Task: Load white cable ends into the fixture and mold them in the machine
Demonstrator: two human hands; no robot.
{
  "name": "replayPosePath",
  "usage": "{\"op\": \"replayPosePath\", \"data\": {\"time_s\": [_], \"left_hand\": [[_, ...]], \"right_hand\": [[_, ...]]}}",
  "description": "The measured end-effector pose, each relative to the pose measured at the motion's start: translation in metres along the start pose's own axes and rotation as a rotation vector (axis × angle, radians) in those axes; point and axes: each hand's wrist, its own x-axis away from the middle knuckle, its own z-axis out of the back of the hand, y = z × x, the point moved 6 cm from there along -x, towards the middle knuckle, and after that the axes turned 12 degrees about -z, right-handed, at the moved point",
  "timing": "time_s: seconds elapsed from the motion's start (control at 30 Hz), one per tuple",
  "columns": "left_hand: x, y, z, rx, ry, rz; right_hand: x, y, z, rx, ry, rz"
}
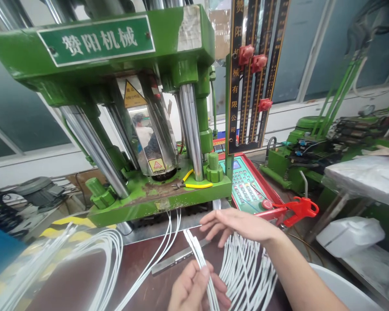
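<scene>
My left hand (194, 289) is closed around a thin bundle of white cables (199, 255) whose ends point up toward the green press machine (123, 86). Just above a fan of several loose white cables (246, 272) on the brown worktable (139, 263), my right hand (236, 224) hovers palm down with its fingers spread and holds nothing. More white cables (84, 259) loop across the table to the left, some running under the machine's base.
Yellow-handled pliers (194, 183) lie on the machine's base plate. A control panel with buttons (246, 185) and a red clamp handle (298, 209) sit to the right. A metal bar (178, 257) lies on the table. White bags (350, 235) rest at far right.
</scene>
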Motion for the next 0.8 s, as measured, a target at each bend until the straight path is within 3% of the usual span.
{"op": "replayPosePath", "data": {"time_s": [0.13, 0.23, 0.33, 0.5, 0.67, 0.73, 0.8], "left_hand": [[0.003, 0.068, -0.009, 0.024, 0.037, -0.198], [0.006, 0.094, -0.019, 0.001, 0.008, -0.226], [0.006, 0.089, -0.026, -0.03, -0.041, -0.155], [-0.003, 0.071, -0.023, -0.034, -0.057, -0.162], [-0.009, 0.066, -0.022, -0.01, -0.069, -0.198], [-0.011, 0.067, -0.025, -0.01, -0.075, -0.203], [-0.013, 0.071, -0.028, -0.01, -0.086, -0.215]], "right_hand": [[0.018, 0.014, 0.019, 0.303, 0.144, -0.18], [0.023, 0.011, 0.029, 0.58, 0.343, -0.173], [0.024, -0.001, 0.021, 0.601, 0.391, -0.088], [0.03, -0.014, -0.023, 0.581, 0.183, -0.029], [0.035, 0.012, -0.068, 0.413, -0.079, -0.149], [0.037, 0.026, -0.081, 0.45, -0.085, -0.206], [0.04, 0.034, -0.09, 0.63, -0.018, -0.232]]}}
